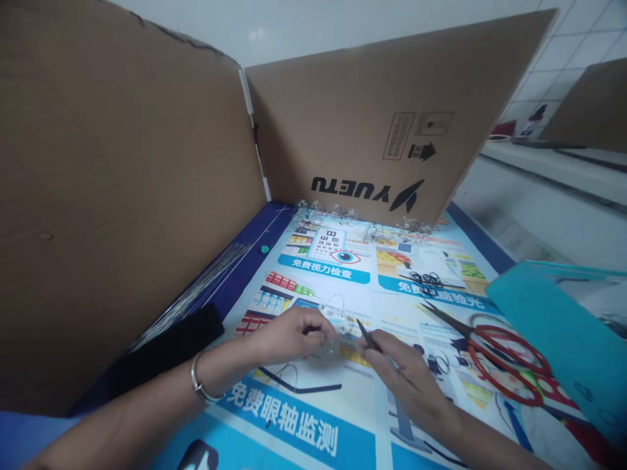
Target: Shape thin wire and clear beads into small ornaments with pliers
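- My left hand (298,334), at the centre of the frame, has its fingers pinched together on a clear piece (328,347) with fine wire (341,301) curving above; what exactly the piece is, I cannot tell.
- My right hand (409,375), just right of centre, grips a dark pointed tool (366,335), its tip aimed up and left, near the wire.
- Under both hands lies a printed sheet (360,421).
- Right of my right hand, red-handled scissors (470,330) lie with blades slightly apart, beside a teal tray (533,307) at the right edge.
- Dark coils (427,281) sit above them, right of centre.
- Thin rods (196,287) lie centre-left, beside a cardboard panel (122,196).
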A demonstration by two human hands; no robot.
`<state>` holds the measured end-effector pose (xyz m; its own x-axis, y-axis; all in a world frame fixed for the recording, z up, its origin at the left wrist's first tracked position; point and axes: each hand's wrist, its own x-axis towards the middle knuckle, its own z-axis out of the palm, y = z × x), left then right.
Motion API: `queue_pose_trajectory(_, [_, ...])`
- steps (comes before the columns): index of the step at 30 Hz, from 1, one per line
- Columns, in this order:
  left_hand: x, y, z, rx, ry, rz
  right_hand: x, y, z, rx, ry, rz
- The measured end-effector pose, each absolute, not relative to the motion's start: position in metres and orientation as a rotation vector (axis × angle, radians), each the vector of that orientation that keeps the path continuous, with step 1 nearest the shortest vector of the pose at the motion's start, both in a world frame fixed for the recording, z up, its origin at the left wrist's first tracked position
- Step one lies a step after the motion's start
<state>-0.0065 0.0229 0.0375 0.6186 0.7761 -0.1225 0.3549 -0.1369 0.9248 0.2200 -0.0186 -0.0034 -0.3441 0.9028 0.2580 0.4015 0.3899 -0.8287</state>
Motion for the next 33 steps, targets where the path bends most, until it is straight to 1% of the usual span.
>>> queue_pose_trajectory(2, [-0.002,0.019,0.032,1.477,0.912,0.489,0.215,-0.023,0.0,-1.13,-1.779,1.122])
queue_pose_trajectory(6, [0.004,0.012,0.025,1.184,0.879,0.627,0.206,-0.027,0.0,-1.015,-1.228,1.646])
queue_pose_trajectory(8, [0.007,0.007,0.025,1.089,0.847,0.689,0.203,-0.028,0.001,-0.946,-1.012,1.805])
queue_pose_trajectory(10, [0.011,0.002,0.026,1.031,0.82,0.727,0.202,-0.031,0.002,-0.934,-0.953,1.879])
queue_pose_trajectory(13, [0.018,-0.007,0.03,1.042,0.831,0.783,0.2,-0.035,0.006,-1.023,-1.125,1.844])
queue_pose_trajectory(17, [0.026,-0.015,0.028,1.171,0.91,0.873,0.195,-0.039,0.01,-1.113,-1.392,1.63])
queue_pose_trajectory(20, [0.029,-0.018,0.023,1.217,0.967,0.899,0.188,-0.041,0.011,-1.145,-1.462,1.53])
queue_pose_trajectory(24, [0.028,-0.018,0.021,1.316,1.039,0.919,0.184,-0.042,0.009,-1.147,-1.433,1.499])
queue_pose_trajectory(29, [0.024,-0.014,0.02,1.347,0.888,0.817,0.189,-0.037,0.007,-1.152,-1.446,1.528])
queue_pose_trajectory(33, [0.023,-0.013,0.019,1.356,0.881,0.794,0.189,-0.036,0.014,-1.169,-1.551,1.521])
